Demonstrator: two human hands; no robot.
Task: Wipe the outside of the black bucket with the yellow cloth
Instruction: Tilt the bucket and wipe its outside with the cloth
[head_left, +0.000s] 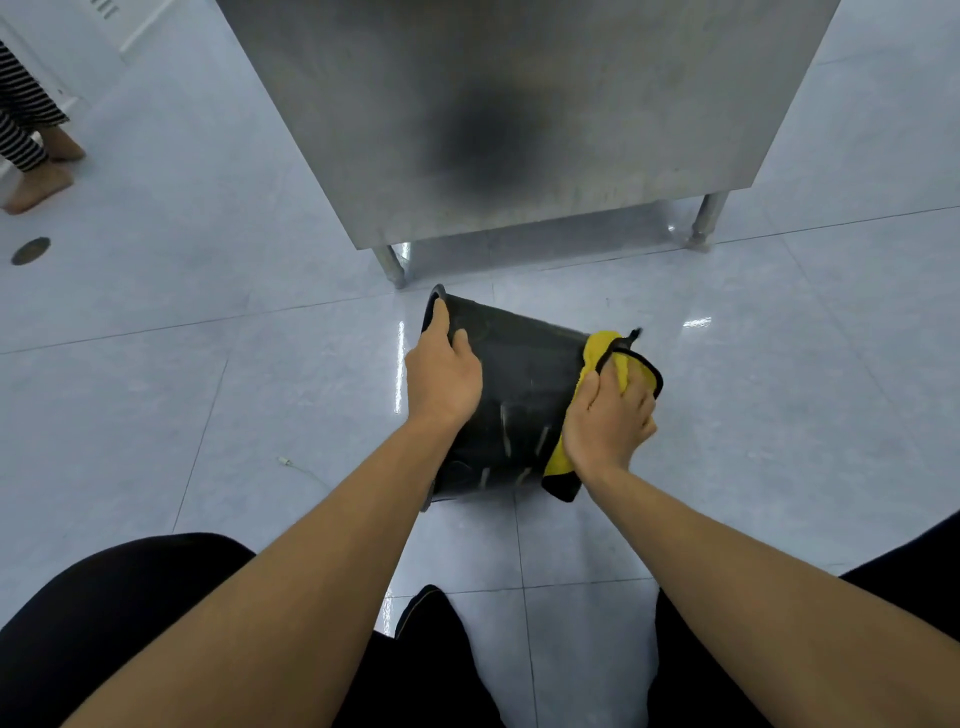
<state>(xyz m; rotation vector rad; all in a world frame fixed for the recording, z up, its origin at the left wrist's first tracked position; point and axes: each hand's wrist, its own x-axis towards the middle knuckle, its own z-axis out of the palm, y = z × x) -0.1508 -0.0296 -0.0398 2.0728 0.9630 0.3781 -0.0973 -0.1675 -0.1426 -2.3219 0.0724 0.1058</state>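
Head view: right hand (608, 421) with yellow cloth (602, 353) against black bucket (524, 374).

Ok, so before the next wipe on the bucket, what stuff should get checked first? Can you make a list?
1. Black bucket held steady: ok. It lies on its side on the floor and the left hand grips its rim end.
2. Yellow cloth in hand: ok. The right hand presses it against the bucket's other end.
3. Cloth touching the outside, not the inside: ok.
4. Marks left to wipe: not ok. Pale streaks show on the near side of the bucket.
5. Underside clean: cannot tell, it is hidden.
6. Room to move: ok. The steel table stands beyond the bucket.
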